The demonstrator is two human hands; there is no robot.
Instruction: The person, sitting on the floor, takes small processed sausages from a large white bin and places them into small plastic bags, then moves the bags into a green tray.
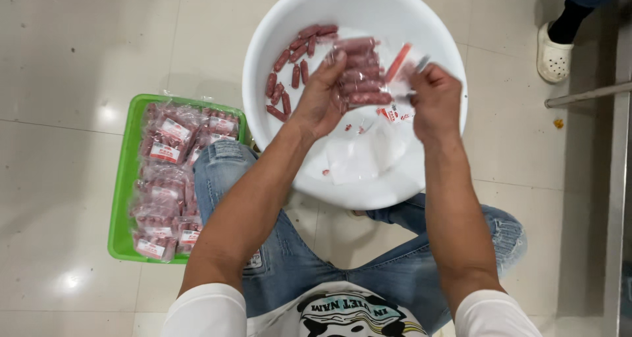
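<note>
— Clamped in the left hand (320, 95) is a clear sausage packet (361, 74), over the white basin (441, 54); the right hand (434, 97) pinches its torn edge.
— Best keep it low, I'd judge, so sausages join the loose sausages (289, 74) inside.

Tiled floor (66, 60): basin (263, 41), green tray (122, 199).

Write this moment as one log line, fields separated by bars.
left hand: holds sausage pack | right hand: pulls pack's edge | below: white basin, loose sausages | beside: green tray of packs
</note>
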